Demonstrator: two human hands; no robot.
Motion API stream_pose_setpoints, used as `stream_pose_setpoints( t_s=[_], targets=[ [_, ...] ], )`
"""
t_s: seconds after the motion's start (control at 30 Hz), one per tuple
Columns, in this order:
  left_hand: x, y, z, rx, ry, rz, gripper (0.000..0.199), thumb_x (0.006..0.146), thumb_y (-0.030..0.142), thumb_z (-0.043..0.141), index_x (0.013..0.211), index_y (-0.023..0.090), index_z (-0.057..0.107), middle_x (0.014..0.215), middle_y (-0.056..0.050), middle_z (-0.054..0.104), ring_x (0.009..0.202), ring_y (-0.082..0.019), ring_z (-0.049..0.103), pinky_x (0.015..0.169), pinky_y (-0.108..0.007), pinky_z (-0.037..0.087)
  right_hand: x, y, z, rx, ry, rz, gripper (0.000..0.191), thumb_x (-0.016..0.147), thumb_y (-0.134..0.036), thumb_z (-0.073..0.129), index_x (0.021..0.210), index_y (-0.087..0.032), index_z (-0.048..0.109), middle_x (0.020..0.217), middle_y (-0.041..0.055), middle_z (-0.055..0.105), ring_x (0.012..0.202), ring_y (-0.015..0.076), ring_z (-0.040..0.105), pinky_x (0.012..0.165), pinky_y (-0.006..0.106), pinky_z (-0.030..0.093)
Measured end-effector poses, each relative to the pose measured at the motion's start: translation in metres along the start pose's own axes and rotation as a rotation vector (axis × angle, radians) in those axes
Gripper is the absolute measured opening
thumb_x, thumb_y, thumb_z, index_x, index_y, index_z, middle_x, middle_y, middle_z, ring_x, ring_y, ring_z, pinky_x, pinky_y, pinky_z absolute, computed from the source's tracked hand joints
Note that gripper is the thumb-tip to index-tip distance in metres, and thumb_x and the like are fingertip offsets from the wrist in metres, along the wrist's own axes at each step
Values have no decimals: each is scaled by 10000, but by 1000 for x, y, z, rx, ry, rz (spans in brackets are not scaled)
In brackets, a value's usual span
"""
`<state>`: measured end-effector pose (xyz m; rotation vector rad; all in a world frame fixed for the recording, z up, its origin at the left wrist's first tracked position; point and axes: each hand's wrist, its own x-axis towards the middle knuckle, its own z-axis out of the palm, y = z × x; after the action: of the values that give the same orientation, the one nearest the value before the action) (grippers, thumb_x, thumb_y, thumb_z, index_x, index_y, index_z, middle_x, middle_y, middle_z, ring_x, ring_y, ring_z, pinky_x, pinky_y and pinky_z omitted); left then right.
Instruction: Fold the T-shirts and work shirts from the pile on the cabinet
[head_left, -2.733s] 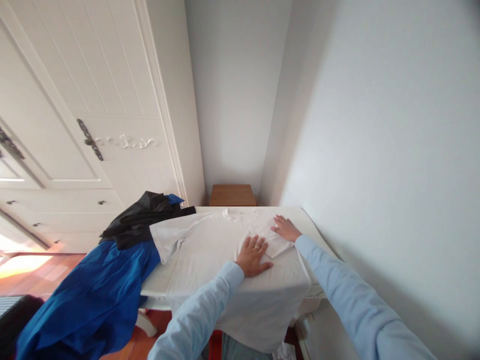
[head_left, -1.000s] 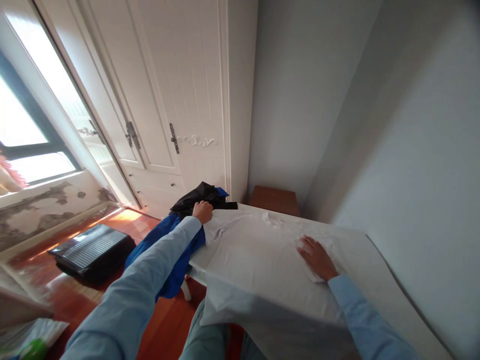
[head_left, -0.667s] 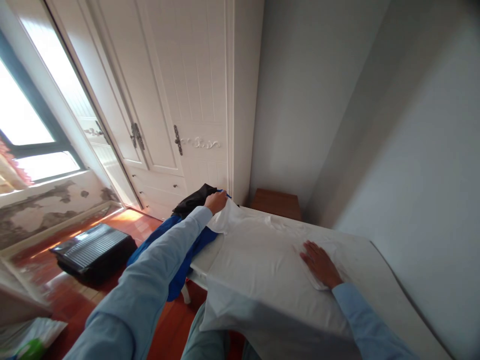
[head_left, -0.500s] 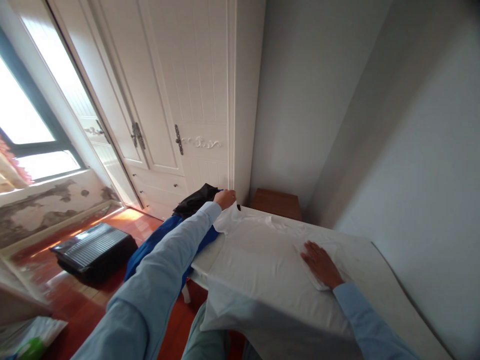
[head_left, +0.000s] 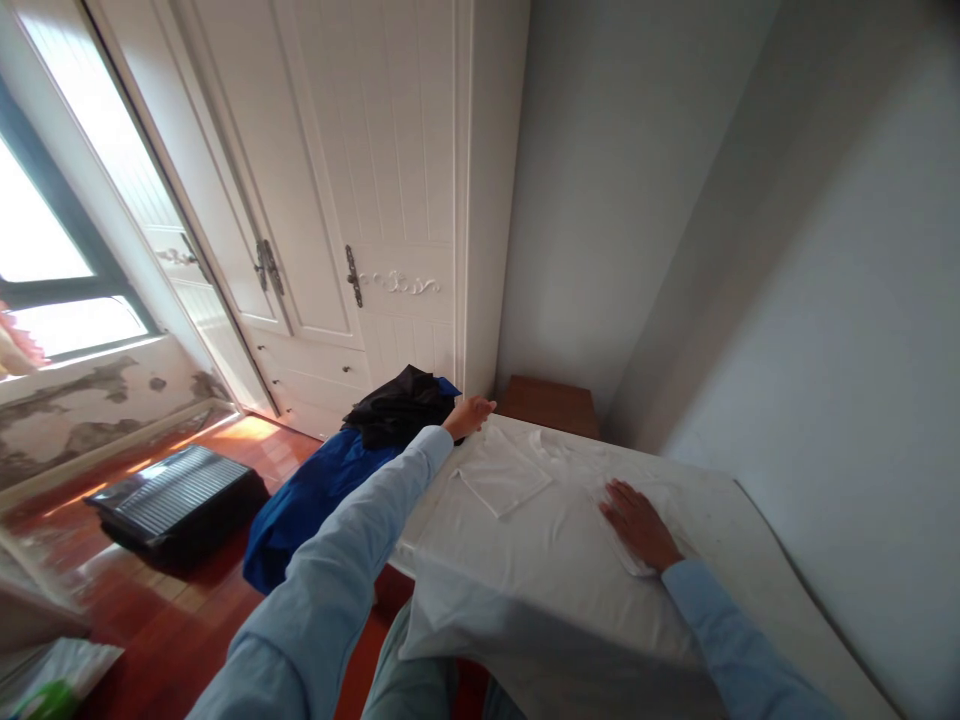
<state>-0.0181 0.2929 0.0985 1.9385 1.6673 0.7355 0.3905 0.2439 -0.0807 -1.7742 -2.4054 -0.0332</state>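
Observation:
A white garment (head_left: 525, 550) lies spread over the white table (head_left: 757, 560), its lower part hanging over the front edge. My left hand (head_left: 469, 417) is at the far left corner of the table, fingers pinched together on the garment's edge; a sleeve-like flap is folded inward just below it. On the right, my right hand (head_left: 641, 525) rests flat on the cloth with its fingers spread. Black cloth (head_left: 401, 405) and blue cloth (head_left: 315, 500) are heaped at the table's left side, beside my left forearm.
White wardrobe (head_left: 390, 180) behind the table. A brown wooden stand (head_left: 551, 403) sits beyond the far edge. On the red floor at left are a black ribbed case (head_left: 180, 500) and a plastic bag (head_left: 75, 670).
My left hand has moved right and slightly down, and the flap of white cloth that it held up now lies folded inward on the garment. My right hand has stayed nearly in place.

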Motion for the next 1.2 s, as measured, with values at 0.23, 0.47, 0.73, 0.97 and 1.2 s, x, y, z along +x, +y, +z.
stream_pose_setpoints(
  t_s=[0.23,0.47,0.73,0.97,1.2],
  targets=[
    [-77,-48,20,213,29,-67,305,803,165,579,1092,140,674,1078,-125,691,1057,-258,637,944,-343,479,23,-20,-31,44,-59,25,563,960,-414,403,1387,-90,576,1474,158,464,1410,263,410,1209,402,323],
    [-117,-61,55,290,131,-126,409,834,163,566,1239,149,622,1205,-156,626,1149,-274,591,989,-348,460,102,-133,-67,407,-97,-58,567,967,-378,459,1460,-99,478,1458,134,493,1362,207,474,1174,289,340],
    [-110,-84,69,106,264,-91,275,899,110,511,1073,166,716,1036,-98,679,1001,-209,638,910,-298,471,212,-234,-49,445,-166,50,425,889,-331,646,1249,-106,628,1255,179,631,1194,257,596,987,288,441],
    [-109,-96,79,-44,425,-104,153,864,92,561,911,152,694,904,-71,691,863,-192,649,815,-295,489,264,-237,-22,539,-191,129,325,790,-208,739,1088,-89,685,1117,130,683,1014,191,656,934,315,499],
    [-113,-90,84,94,437,-105,169,843,73,530,869,180,659,884,-70,675,878,-210,642,803,-307,506,273,-221,7,614,-99,113,421,736,-297,756,1094,-81,708,906,77,705,801,170,662,784,254,508]
  ],
)
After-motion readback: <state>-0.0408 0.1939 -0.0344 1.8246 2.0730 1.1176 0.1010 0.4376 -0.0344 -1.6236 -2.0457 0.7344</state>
